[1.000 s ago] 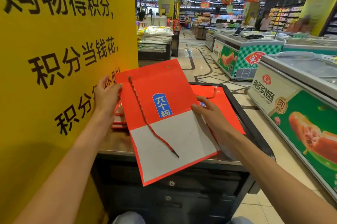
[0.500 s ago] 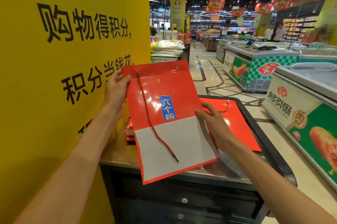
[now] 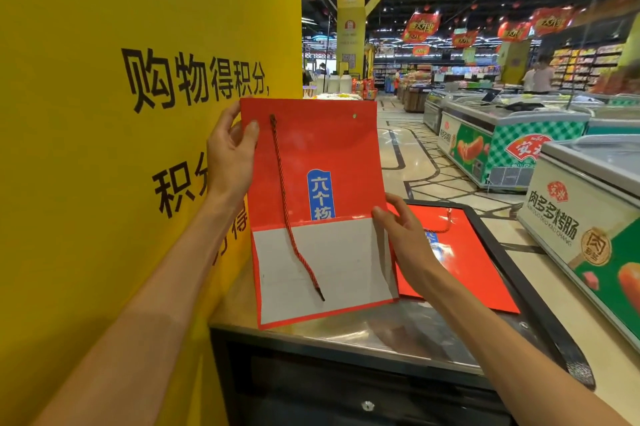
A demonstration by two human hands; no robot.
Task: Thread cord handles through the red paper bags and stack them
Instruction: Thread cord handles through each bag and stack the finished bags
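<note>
Yellow signboard [image 3: 104, 148] with black characters fills your left side. Your left hand [image 3: 230, 151] pinches the top left corner of the flat red paper bag [image 3: 311, 148], thumb on its front, holding it upright above the counter [image 3: 346, 332]. One red cord [image 3: 291, 210] hangs from the left hole down over the bag's folded grey base; the right hole carries none. Your right hand [image 3: 403, 235] grips the bag's right edge at the fold, fingers curled behind. Further right, a finished bag [image 3: 467, 266] with its cord lies flat on the counter. Chest freezers [image 3: 502, 134] stand beyond, contents not discernible.
</note>
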